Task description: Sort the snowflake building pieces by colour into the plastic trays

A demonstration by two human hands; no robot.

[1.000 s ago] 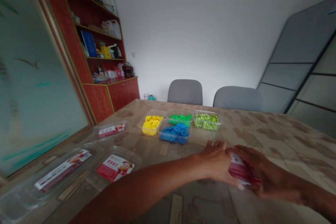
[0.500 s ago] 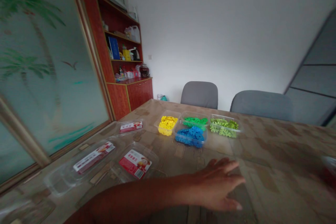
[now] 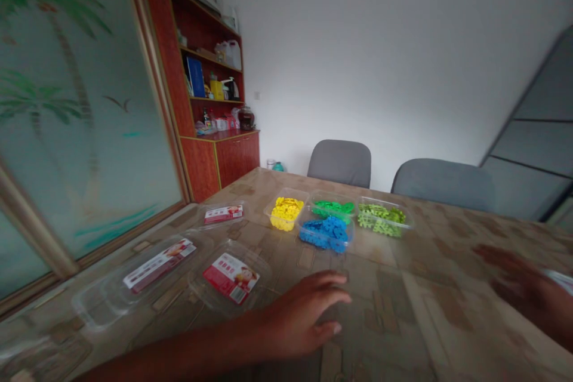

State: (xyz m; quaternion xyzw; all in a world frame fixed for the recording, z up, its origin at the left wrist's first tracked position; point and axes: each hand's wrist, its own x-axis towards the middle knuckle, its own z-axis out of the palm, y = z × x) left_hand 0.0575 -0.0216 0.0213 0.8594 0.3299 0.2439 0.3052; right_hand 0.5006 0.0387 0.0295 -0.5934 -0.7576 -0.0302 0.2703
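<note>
1. Long clear package (image 3: 159,265), red-and-white label: lies on the table (image 3: 441,277) at far left. Position is unchanged from the earlier frames.
2. Smaller labelled package (image 3: 222,213): lies behind it, also unchanged.
3. Square labelled package (image 3: 231,277): lies to the right of the long package, near the left forearm.
4. Yellow pieces (image 3: 287,213): contained in a clear tub (image 3: 296,194).
5. Left hand (image 3: 308,316): released, with fingers spread and nothing grasped. It is now farther left than half a second ago, beside the square package.
6. Blue pieces (image 3: 325,233): in the front tub, with green pieces (image 3: 332,208) in the tub behind.
7. Light-green pieces (image 3: 382,218): in the rightmost tub. All four tubs keep their arrangement.
8. Right hand (image 3: 521,286): blurred, newly visible at right, fingers extended, no object between them. One second ago, both hands held a red-labelled object.
9. Pale object (image 3: 561,279): beside the right hand, cut off by the frame edge; contact cannot be determined.
</note>
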